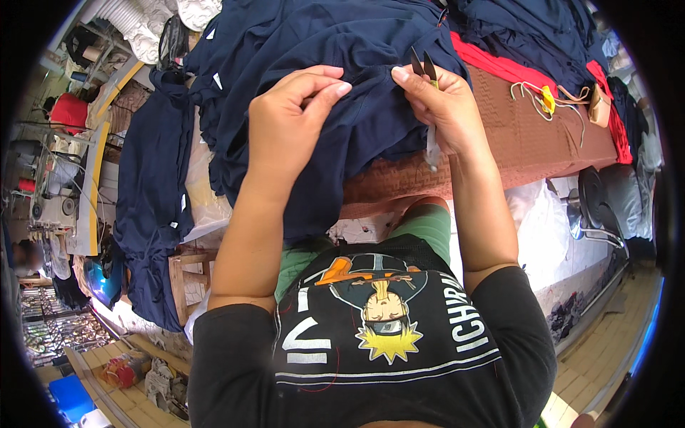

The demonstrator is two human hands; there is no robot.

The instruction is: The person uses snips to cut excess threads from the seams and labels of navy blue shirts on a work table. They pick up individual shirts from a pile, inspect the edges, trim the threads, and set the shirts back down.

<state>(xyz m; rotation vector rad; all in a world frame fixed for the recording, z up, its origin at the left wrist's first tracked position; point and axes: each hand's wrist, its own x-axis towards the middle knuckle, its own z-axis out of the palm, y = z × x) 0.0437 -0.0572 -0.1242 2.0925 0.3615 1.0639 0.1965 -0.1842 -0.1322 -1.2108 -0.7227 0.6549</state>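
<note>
A navy blue garment (357, 43) lies bunched on the table in front of me, part of it hanging over the near edge. My left hand (289, 125) pinches a fold of that fabric between thumb and fingers. My right hand (442, 107) grips small thread snips (423, 65), whose two dark blades point up and stand slightly apart just above the cloth, right beside the pinched fold. Both hands are a few centimetres apart on the same seam.
The table carries a brown cloth (528, 143) with a red garment (499, 68) along its far side and more navy garments (528, 28) beyond. Cords and a yellow tag (546, 98) lie at right. Navy pieces (146, 207) hang at left over a wooden stool (187, 274).
</note>
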